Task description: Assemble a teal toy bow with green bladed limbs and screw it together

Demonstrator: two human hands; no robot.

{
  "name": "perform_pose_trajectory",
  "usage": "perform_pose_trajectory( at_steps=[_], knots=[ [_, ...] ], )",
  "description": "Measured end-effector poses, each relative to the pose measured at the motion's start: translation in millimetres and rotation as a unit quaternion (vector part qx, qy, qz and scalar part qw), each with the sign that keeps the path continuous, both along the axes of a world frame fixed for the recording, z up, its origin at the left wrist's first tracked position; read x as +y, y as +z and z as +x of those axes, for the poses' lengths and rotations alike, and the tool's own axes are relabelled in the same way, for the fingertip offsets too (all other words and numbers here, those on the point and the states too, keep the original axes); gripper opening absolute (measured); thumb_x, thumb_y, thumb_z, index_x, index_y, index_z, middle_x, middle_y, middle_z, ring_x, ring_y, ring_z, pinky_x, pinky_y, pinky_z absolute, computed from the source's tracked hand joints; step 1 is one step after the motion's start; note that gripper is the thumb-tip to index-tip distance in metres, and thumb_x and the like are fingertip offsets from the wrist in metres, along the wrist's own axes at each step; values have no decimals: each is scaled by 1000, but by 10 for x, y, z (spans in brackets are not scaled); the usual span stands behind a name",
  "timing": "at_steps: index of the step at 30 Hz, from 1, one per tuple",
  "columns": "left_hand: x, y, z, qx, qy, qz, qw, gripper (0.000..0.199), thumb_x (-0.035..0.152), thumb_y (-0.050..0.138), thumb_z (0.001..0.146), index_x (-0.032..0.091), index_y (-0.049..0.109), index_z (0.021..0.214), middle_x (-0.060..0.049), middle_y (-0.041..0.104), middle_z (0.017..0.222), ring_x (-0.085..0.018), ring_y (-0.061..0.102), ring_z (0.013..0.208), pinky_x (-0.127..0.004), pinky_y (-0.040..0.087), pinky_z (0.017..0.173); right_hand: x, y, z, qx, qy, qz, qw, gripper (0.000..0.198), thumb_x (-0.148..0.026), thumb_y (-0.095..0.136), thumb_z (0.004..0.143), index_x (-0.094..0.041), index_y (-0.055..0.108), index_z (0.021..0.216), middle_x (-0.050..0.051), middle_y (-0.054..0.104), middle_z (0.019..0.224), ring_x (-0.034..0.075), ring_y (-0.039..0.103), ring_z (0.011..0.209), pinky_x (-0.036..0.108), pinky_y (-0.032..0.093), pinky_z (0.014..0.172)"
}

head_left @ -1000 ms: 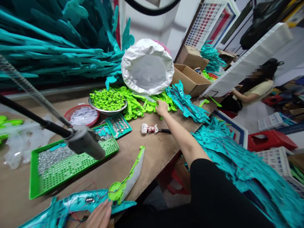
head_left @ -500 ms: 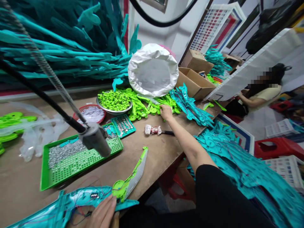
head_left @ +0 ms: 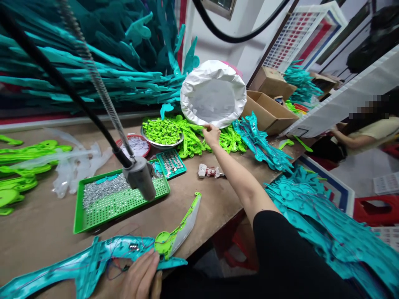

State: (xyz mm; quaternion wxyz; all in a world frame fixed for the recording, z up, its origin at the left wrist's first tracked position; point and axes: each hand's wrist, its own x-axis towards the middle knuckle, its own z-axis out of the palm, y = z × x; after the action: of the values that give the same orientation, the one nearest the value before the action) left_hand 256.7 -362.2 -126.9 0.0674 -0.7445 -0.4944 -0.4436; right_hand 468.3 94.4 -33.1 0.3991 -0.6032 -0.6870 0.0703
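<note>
Left hand (head_left: pixel 141 272): at the near edge of the brown surface (head_left: pixel 37 232), fingers side by side and laid across the teal toy shell; whether they grip it, I cannot tell.
Right hand (head_left: pixel 212 135): reached toward the far edge, fingers bent and close together at the pile of green toy parts, just below the sack's rim; whether they pinch a piece, I cannot tell.
Teal toy shell (head_left: pixel 121 247): lies along the near edge, its long end toward the near left corner, thin wires running over it.
Curved green piece (head_left: pixel 162 243): its round end sits over the shell's right end, just beside the left fingers; a whitish translucent strip (head_left: pixel 183 234) runs along its curve.
Green toy parts (head_left: pixel 190 143): heaped between the metal bowl and the wired teal parts (head_left: pixel 264 143).
Wrapped hammer-like tool (head_left: pixel 202 171): mid-surface, its handle partly hidden by the right forearm.
Green perforated tray (head_left: pixel 115 214): left of centre, holding small silvery pieces (head_left: pixel 104 191); a grey cylindrical tool (head_left: pixel 141 180) hangs in front of it.
Small teal tray (head_left: pixel 179 171): touching or just beside the green one, with round metal pieces.
Metal bowl (head_left: pixel 166 145): toward the far edge, full of small green parts, near a red basket (head_left: pixel 147 151).
White sack (head_left: pixel 215 70): open-mouthed, at the far edge.
</note>
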Motion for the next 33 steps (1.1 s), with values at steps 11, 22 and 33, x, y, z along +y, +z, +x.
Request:
perform_pose_trajectory(
  at_steps=[11, 22, 33],
  knots=[
    [-44, 120, 58, -115, 49, -12, 992, 55, -4, 65, 77, 19, 48, 125, -8, 68, 103, -22, 69, 102, -40, 60, 83, -863, 528, 341, 180, 73, 399, 896, 26, -42, 53, 95, -32, 54, 119, 3, 56, 126, 21, 53, 133, 39, 34, 116],
    [33, 462, 14, -52, 60, -82, 994, 32, 6, 66, 83, 19, 57, 111, -5, 69, 98, -20, 68, 98, -37, 57, 85, -2481, 438, 542, 363, 142, -3, 921, 12, -24, 70, 83, -34, 73, 89, 0, 63, 81, 16, 71, 80, 39, 62, 78],
    [199, 438, 78, 146, 11, -172, 974, 31, 19, 61, 91, 12, 63, 121, -15, 67, 127, -31, 58, 122, -52, 42, 108, -2696, 304, 44, -43, 441, -233, 866, 19, -29, 59, 92, -28, 64, 110, 0, 66, 87, 15, 63, 75, 30, 50, 72]
  ],
)
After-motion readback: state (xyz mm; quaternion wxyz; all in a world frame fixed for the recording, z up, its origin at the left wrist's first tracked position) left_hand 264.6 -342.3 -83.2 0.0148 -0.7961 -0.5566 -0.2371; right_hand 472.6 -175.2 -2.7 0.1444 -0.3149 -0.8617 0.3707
